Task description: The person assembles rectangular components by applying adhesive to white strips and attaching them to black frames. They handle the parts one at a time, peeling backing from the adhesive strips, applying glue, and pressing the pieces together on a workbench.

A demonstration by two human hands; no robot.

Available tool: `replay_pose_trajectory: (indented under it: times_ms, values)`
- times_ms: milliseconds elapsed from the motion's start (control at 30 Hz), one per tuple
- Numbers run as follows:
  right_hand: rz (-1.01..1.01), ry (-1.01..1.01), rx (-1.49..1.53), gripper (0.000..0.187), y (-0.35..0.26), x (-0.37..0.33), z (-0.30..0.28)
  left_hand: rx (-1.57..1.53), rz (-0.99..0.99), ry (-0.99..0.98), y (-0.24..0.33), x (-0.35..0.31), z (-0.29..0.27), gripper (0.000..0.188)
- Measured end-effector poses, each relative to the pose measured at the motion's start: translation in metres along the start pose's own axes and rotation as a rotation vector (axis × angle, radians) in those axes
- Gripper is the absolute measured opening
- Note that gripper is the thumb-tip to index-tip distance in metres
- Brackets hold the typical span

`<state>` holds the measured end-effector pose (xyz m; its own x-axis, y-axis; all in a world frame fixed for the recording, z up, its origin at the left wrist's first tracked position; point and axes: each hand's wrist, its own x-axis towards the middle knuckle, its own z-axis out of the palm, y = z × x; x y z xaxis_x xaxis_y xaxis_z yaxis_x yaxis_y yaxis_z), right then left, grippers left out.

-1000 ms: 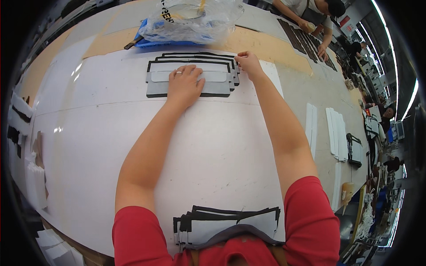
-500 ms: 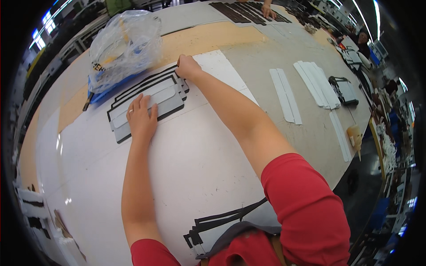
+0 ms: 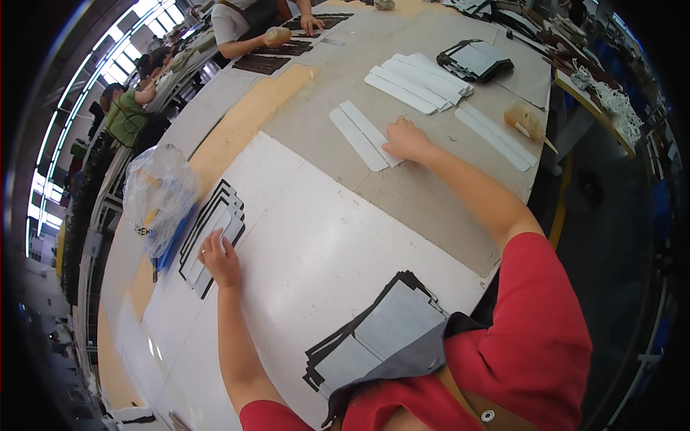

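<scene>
My left hand (image 3: 220,260) rests with its fingers apart on a fanned stack of pale grey panels with black edges (image 3: 235,228), which lies on the white board. Out to the right, my right hand (image 3: 408,139) is closed at the edge of a pair of white strips (image 3: 357,131), its thumb and fingertips pinched on the nearer strip. Its fingertips are partly hidden by the hand itself. A second stack of grey, black-edged panels (image 3: 395,323) lies close to my body, partly under my dark apron.
A clear plastic bag (image 3: 158,190) with something blue under it sits beside the left stack. More white strips (image 3: 417,82), a black-edged panel pile (image 3: 474,59) and a yellowish bottle (image 3: 523,120) lie at the right. Across the table a co-worker (image 3: 248,29) handles dark strips.
My right hand has left the far corner of the panel stack and moved right to the white strips. My left hand stays on the stack. The view has turned right.
</scene>
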<state>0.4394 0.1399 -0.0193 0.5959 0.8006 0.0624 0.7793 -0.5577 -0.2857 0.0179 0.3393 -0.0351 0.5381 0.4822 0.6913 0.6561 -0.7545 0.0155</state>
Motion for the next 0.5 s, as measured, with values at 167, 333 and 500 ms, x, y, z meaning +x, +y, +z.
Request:
replay_pose_trajectory:
  times_ms: [167,333,500]
  values:
    - [0.036,-0.142,0.243,0.027,0.007,0.017,0.011,-0.326,-0.042,-0.154,0.122,0.033,0.001,0.027]
    - [-0.047,-0.309,0.249,0.029,0.013,0.024,0.001,-0.681,-0.142,-0.387,0.223,0.053,0.031,0.032]
    - [0.135,0.091,0.098,0.023,0.084,0.005,-0.037,-0.843,-0.263,-0.498,0.285,0.057,0.026,0.034]
